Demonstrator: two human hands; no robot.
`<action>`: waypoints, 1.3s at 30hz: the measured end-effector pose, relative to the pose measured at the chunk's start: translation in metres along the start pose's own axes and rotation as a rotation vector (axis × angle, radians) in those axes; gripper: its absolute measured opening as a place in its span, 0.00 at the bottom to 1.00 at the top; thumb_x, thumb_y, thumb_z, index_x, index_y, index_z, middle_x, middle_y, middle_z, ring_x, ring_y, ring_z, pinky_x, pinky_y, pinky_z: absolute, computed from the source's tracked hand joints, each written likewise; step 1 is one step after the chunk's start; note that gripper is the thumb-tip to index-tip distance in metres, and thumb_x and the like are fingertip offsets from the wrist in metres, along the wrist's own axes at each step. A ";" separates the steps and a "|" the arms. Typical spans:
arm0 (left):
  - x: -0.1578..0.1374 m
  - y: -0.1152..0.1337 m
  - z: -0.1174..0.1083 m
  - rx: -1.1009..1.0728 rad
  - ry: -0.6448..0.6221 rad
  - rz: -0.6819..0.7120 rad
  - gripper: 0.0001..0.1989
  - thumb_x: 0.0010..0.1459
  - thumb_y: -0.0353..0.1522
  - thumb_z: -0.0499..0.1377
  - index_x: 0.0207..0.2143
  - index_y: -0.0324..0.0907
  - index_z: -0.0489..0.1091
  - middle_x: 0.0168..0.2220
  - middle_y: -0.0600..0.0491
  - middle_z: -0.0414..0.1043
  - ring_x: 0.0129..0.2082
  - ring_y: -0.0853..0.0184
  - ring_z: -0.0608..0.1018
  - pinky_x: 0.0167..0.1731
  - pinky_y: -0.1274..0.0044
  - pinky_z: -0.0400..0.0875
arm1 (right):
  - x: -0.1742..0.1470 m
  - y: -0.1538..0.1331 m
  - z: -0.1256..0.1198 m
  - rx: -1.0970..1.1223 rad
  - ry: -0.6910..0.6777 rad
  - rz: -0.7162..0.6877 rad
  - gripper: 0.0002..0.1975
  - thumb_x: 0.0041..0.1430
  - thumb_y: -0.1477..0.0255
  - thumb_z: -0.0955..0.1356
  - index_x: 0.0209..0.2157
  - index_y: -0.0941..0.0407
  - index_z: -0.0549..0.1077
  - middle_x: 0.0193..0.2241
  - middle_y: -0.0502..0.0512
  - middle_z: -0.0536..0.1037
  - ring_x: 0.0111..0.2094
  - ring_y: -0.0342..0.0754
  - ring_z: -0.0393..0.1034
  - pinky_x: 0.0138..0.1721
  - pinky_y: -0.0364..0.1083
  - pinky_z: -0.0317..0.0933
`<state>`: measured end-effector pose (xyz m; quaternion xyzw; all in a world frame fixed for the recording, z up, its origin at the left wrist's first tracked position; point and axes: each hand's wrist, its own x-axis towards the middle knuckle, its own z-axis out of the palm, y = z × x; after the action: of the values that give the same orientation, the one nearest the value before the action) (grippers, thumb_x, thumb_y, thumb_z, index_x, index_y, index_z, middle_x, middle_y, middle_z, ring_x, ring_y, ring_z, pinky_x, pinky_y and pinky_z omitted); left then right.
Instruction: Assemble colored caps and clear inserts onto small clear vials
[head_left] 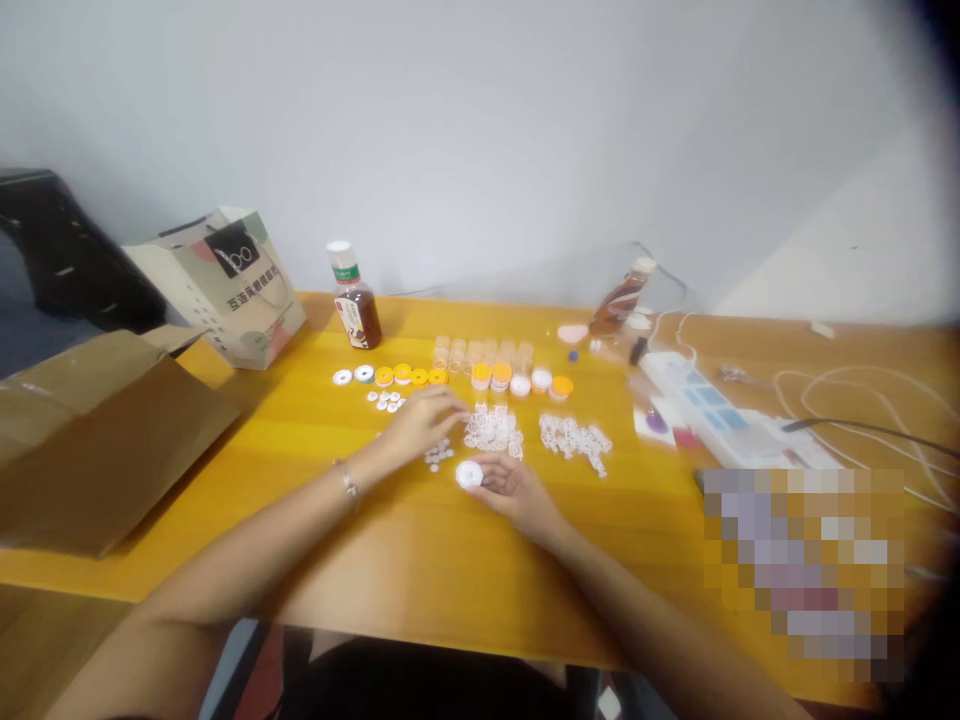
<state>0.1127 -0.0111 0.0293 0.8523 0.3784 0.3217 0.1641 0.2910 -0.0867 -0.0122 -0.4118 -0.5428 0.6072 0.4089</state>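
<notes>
White round plastic disc [469, 474], pinched in the right hand's [519, 488] fingers; just beyond them, translucent small plastic pieces [493, 430] lie near the left hand's [421, 420] fingers, whose grip I cannot tell.

Glossy wooden table [360, 590], smooth plastic disc [469, 474], matt cardboard box [105, 450], paper bag [251, 300]

On the paper bag [262, 335] to my left I read white letters like "bo" on a dark patch [232, 248], and beneath, a line of Chinese characters [255, 288] beginning 互连, the rest unclear. Print on the dark bottle's label [349, 322] and green band [346, 273] is too small for me.
</notes>
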 end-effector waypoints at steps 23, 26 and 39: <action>0.026 -0.013 -0.007 -0.655 0.049 -0.231 0.06 0.54 0.33 0.55 0.31 0.39 0.65 0.35 0.51 0.68 0.37 0.69 0.71 0.39 0.74 0.64 | -0.002 -0.012 0.000 0.000 0.056 0.001 0.18 0.41 0.67 0.72 0.37 0.55 0.70 0.34 0.54 0.77 0.37 0.47 0.72 0.46 0.51 0.63; 0.000 -0.007 -0.016 -1.025 0.045 -0.396 0.08 0.52 0.35 0.57 0.34 0.40 0.65 0.33 0.53 0.68 0.33 0.71 0.72 0.38 0.74 0.66 | -0.001 -0.026 0.001 -0.008 0.095 -0.019 0.18 0.42 0.68 0.72 0.37 0.55 0.70 0.34 0.53 0.77 0.37 0.47 0.72 0.46 0.51 0.63; -0.030 0.005 -0.010 -1.144 0.014 -0.434 0.11 0.50 0.34 0.60 0.35 0.40 0.64 0.32 0.53 0.69 0.31 0.72 0.72 0.34 0.79 0.67 | 0.005 -0.047 0.004 -0.037 0.166 -0.038 0.17 0.44 0.72 0.71 0.39 0.55 0.71 0.35 0.52 0.77 0.37 0.46 0.72 0.45 0.49 0.64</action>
<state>0.0937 -0.0361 0.0263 0.5304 0.3118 0.4385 0.6552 0.2882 -0.0800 0.0343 -0.4576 -0.5261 0.5529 0.4562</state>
